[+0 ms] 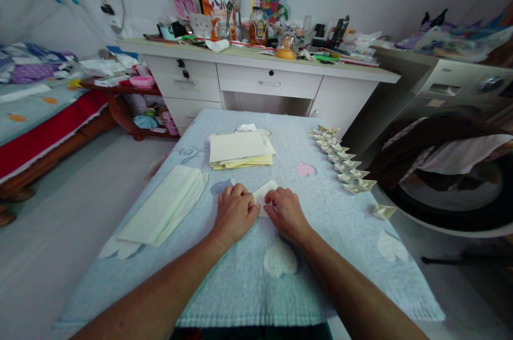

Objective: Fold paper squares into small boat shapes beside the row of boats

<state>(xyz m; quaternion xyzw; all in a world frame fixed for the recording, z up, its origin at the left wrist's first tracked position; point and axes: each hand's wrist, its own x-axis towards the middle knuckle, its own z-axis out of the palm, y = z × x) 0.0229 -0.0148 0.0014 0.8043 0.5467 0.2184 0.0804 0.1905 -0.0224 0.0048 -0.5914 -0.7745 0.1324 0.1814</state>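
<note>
A small piece of folded cream paper (265, 188) lies on the cloth-covered table between my hands. Curled fingers of my left hand (237, 207) press on its left edge, with the thumb pointing inward. From the other side, my right hand (286, 210) has its thumb and fingers bent together at the paper's right part. Both hands cover some of the paper, so its exact folds are hidden. Just beyond them rests a stack of cream and yellow paper (240, 148). Pale green folded sheets (162, 207) lie to the left.
Several small folded paper boats (344, 163) form a row along the table's right side, and a single paper boat (383, 211) sits nearer the edge. A cluttered white desk (268, 75) stands behind, a washing machine (444, 83) at right, a bed (44, 121) at left.
</note>
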